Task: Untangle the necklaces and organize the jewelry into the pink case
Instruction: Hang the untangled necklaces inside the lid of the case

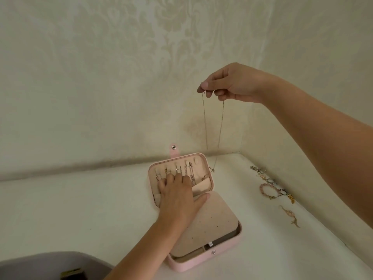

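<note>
My right hand (232, 83) is up high, thumb and forefinger clamped on a thin necklace (220, 128) that hangs in a long, narrow loop. Its small pendant (212, 170) dangles just beside the right edge of the lid (201, 161). My left hand (177, 197) lies flat with its fingers spread and straight, gripping nothing and pressing on the hung chains (190, 172) inside the lid. The pink case (222, 257) sits open on the worktop (80, 209), with its beige earring panel (212, 223) lying over the base.

The risk I see is the pendant swinging into the chains already on the hooks and snagging them, which would make a fresh tangle. The two hanging strands are close together, so a twist of my wrist could wind them round each other. If my left hand eases off, the propped lid may tip, or the hung chains may slip from their hooks. My pinch is small, and the chain could slide out and pool in a knot.

The worktop is white and slightly textured, and it meets the walls in a corner. Loose jewelry (270, 190), bracelets and rings, lies in a line along its right side, well apart from the case. The wallpaper (121, 77) is cream with a faint damask pattern. A grey rounded shape (50, 261) shows at the lower left, and I cannot tell what it is.
</note>
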`<state>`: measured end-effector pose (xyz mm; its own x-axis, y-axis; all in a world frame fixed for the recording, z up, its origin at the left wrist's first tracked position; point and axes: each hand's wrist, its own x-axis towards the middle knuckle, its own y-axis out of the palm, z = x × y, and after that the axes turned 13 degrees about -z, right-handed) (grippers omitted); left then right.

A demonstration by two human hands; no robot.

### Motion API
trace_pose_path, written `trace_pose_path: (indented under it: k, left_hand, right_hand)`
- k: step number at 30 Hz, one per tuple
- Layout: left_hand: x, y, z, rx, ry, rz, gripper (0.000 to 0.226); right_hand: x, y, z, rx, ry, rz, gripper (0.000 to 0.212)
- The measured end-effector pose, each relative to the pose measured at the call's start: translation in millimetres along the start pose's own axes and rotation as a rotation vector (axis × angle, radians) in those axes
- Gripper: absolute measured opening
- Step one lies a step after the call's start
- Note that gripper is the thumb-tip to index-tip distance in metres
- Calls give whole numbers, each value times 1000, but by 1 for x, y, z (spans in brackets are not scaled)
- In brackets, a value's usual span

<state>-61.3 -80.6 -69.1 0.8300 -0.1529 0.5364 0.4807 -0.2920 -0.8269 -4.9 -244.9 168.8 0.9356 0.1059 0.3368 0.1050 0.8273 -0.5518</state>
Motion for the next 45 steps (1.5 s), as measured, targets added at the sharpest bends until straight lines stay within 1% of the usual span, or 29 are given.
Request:
trace_pose_path:
  k: [4,9,12,17,21,25,27,31,35,38,42,45]
  left_hand:
    - [0,-1,-1,4,17,-19,63]
    - [-1,0,0,-3,23,-44,63]
    - [-1,-2,-1,7,25,-35,62]
    - [-2,0,-1,-34,29,-79,61]
    - [-1,-1,0,-1,41,-67,63]
    - [-4,2,-1,-69,52,-113,78]
    - [-3,3,-2,-75,56,-154,77]
    - [-2,2,0,-26,36,-77,64]
    - [-2,1,0,-25,23,-74,61]
    - [-2,2,-1,-36,25,-112,63]
    - [0,6,0,-12,34,-103,63]
    - [0,9,0,-22,53,-200,56]
  right_hand:
    - [-3,2,-6,-3,-29,-2,15]
    - [-4,6,-10,9,-126,-116,17]
    - [-5,8,-12,33,-169,-128,11]
    - [-5,19,-25,-9,-170,-164,4]
    - [-5,31,-37,-4,-151,-177,6]
    - [-3,36,-43,72,-148,-173,4]
    - [-2,36,-44,93,-141,-157,4]
    - [-8,44,-54,28,-170,-110,5]
    - [-24,61,-74,-39,-162,-102,5]
    - [-40,75,-93,-51,-157,-79,6]
    - [-55,89,-115,-163,-241,-99,3]
    - [-59,94,-123,-256,-322,-120,5]
